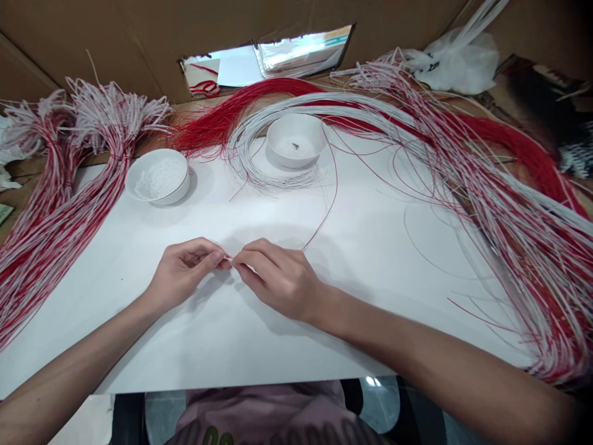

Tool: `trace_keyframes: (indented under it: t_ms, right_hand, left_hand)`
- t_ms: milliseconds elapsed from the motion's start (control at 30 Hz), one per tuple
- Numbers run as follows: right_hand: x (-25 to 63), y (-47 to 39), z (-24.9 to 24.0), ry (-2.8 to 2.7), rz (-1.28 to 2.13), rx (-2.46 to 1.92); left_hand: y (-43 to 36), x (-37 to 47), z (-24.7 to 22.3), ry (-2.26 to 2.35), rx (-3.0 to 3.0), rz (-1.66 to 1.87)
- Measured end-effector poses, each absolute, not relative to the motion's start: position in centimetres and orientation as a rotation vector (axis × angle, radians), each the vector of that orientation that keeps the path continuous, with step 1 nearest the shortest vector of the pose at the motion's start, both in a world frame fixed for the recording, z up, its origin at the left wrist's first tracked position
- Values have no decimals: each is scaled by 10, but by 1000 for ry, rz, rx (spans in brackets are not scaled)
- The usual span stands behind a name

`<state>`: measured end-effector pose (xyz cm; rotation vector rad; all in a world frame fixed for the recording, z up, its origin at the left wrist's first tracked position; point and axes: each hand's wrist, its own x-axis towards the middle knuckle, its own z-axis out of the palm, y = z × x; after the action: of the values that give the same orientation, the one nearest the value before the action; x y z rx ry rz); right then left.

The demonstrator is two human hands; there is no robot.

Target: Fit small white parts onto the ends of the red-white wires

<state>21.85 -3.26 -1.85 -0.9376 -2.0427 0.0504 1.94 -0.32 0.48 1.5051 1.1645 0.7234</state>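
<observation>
My left hand [185, 269] and my right hand [280, 278] meet above the middle of the white tabletop [259, 358]. Both pinch, thumb against fingertips, at a thin cord whose small white piece shows between them. Its exact shape is too small to make out. Behind my right hand a thin red cord [335, 191] curves up toward the far bowl, with a few tiny white bits at its near end. Whether it joins the piece in my fingers is hidden by the hand.
A white bowl [185, 185] of small white pieces stands back left. Another white bowl [296, 159] sits among coiled white cords [245, 139]. Red-and-white cord bundles lie left [88, 185] and right [486, 167]. Red scissors [205, 88] show through a cardboard opening.
</observation>
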Motion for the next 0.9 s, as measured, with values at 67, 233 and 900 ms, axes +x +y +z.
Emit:
trace_keyframes:
  t_ms: [67,233,900]
  right_hand:
    - [218,-33,-19,-2049,55,-940]
    - [218,-32,-19,-2041,47,-936]
    - [218,-28,-16,-1976,271,-991]
  left_hand:
    - [-3,19,5,1156,1504,722]
    - [-4,19,6,1163,1483,696]
    - [-10,19,-4,1137,1788,773]
